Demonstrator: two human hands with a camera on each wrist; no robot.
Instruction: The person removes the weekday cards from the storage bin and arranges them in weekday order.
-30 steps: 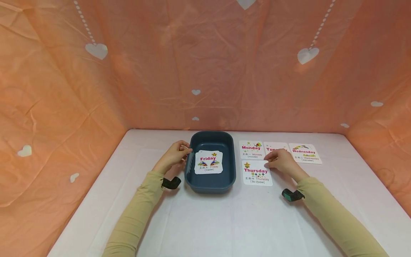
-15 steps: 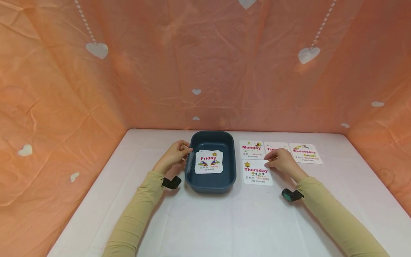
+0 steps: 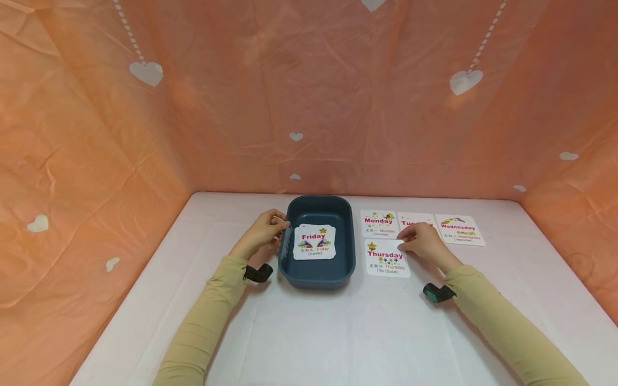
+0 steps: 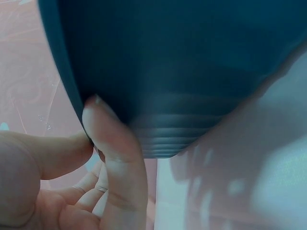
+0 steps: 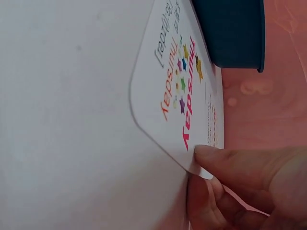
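My left hand [image 3: 263, 231] pinches the left rim of a dark blue plastic tub [image 3: 317, 281]; the left wrist view shows thumb and finger on either side of the tub's wall [image 4: 158, 86]. Inside the tub lies a small stack of cards with a Friday card [image 3: 314, 242] on top. My right hand [image 3: 425, 244] pinches the upper right corner of a Thursday card [image 3: 387, 258], thumb above and finger beneath, as the right wrist view shows. This card lies just below a Monday card [image 3: 379, 225]. A Tuesday card [image 3: 410, 217] is partly hidden behind my right hand.
A Wednesday card [image 3: 461, 230] lies at the right end of the upper row. The white-covered table [image 3: 309, 338] backs onto an orange cloth [image 3: 309, 96] with white hearts, which also rises on both sides.
The Thursday card has shifted very slightly toward the Monday card, and the whole view has drifted a little. Both hands keep their grips.
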